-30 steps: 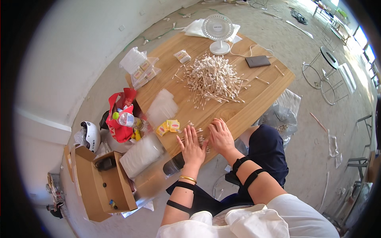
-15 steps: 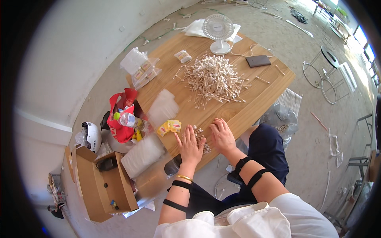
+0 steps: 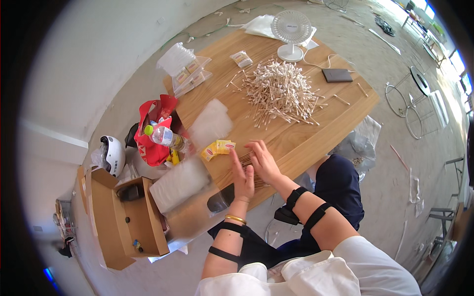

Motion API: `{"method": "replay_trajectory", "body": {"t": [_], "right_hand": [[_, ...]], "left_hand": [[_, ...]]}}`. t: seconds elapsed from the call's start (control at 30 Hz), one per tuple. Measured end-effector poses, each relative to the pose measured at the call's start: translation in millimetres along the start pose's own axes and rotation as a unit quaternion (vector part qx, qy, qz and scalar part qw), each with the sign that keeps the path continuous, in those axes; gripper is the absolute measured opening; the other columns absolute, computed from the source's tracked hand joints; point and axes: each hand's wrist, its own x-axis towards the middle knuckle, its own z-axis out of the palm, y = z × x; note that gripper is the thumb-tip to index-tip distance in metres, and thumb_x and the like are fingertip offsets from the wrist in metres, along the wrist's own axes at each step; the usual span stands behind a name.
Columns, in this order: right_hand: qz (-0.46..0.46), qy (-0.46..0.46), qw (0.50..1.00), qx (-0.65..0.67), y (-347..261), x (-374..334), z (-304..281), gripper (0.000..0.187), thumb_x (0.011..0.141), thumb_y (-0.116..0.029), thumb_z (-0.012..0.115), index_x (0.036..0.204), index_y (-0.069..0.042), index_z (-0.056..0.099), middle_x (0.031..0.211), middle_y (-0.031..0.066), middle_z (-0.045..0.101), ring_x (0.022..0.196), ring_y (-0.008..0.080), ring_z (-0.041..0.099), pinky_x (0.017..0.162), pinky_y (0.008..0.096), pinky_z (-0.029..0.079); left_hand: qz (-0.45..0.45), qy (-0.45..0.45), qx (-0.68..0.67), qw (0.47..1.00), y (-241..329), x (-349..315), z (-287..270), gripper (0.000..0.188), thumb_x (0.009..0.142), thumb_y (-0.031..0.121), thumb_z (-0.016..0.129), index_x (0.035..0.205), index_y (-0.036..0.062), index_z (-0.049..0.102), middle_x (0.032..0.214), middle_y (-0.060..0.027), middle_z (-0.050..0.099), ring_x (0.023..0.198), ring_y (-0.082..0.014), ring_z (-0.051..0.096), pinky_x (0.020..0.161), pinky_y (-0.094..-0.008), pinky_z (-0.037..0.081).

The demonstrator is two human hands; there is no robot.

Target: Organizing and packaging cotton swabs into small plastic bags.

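Note:
At the near edge of the wooden table (image 3: 316, 153), a small row of cotton swabs (image 3: 260, 178) lies between and partly under my hands. My left hand (image 3: 242, 178) stands on edge along its left side, fingers stretched out. Over the far end of the row, my right hand (image 3: 264, 162) reaches in with loosely bent fingers; its fingertips come close to my left fingers. Neither hand appears to grasp anything. Several yellow and white paper cards (image 3: 218, 148) overlap just beyond my left fingertips. Farther back is a big loose heap of cotton swabs (image 3: 281, 93).
Clear plastic bags (image 3: 211, 123) lie left of the heap. Behind are a filled packet (image 3: 241, 58), plastic boxes (image 3: 190, 74), a white fan (image 3: 290, 37) and a dark power bank (image 3: 337, 75). Beside the table's left stand a red bag (image 3: 154, 143), a bottle (image 3: 168, 137) and an open carton (image 3: 126, 217).
My left hand has turned from palm-down onto its edge. My right hand has moved left, over the small row of swabs, closer to my left hand. The whole view has shifted slightly.

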Motion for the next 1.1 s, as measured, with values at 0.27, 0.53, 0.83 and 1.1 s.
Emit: {"method": "replay_trajectory", "body": {"t": [0.27,0.53,0.83,1.1], "right_hand": [[-0.028,0.040,0.998,0.029,10,-7,-25,0.032,0.094,0.001,0.044,0.122,-0.002,0.059,0.129,0.0201,0.054,0.130,0.0360,0.051,0.109,0.0397,0.041],[-0.011,0.069,0.997,0.039,-11,-56,-7,0.034,0.091,0.003,0.044,0.121,-0.003,0.059,0.130,0.0211,0.052,0.135,0.0388,0.047,0.110,0.0415,0.041],[-0.016,0.127,0.986,-0.108,10,-38,-50,0.028,0.093,0.002,0.049,0.119,-0.003,0.060,0.128,0.0210,0.053,0.131,0.0401,0.050,0.107,0.0448,0.045],[-0.045,0.084,0.983,-0.160,12,-41,-48,0.025,0.091,0.000,0.054,0.116,-0.001,0.057,0.126,0.0208,0.055,0.129,0.0408,0.051,0.105,0.0451,0.046]], "left_hand": [[-0.047,0.076,-0.072,0.993,20,-13,-7,0.093,0.103,0.064,0.031,0.160,-0.0035,0.002,0.168,-0.0246,0.004,0.157,-0.0349,0.003,0.125,-0.0434,0.006],[-0.023,0.009,-0.073,0.997,29,-56,12,0.093,0.103,0.061,0.034,0.160,-0.0051,0.002,0.167,-0.0270,0.002,0.156,-0.0389,0.001,0.125,-0.0453,0.003],[0.011,0.068,0.220,0.973,33,-46,5,0.078,0.103,0.043,0.044,0.159,-0.0035,0.015,0.165,-0.0293,0.013,0.153,-0.0456,0.012,0.123,-0.0576,0.009],[-0.012,-0.089,0.432,0.897,28,-18,18,0.086,0.103,0.058,0.038,0.158,-0.0036,0.017,0.166,-0.0250,0.017,0.155,-0.0373,0.013,0.124,-0.0580,0.004]]}}
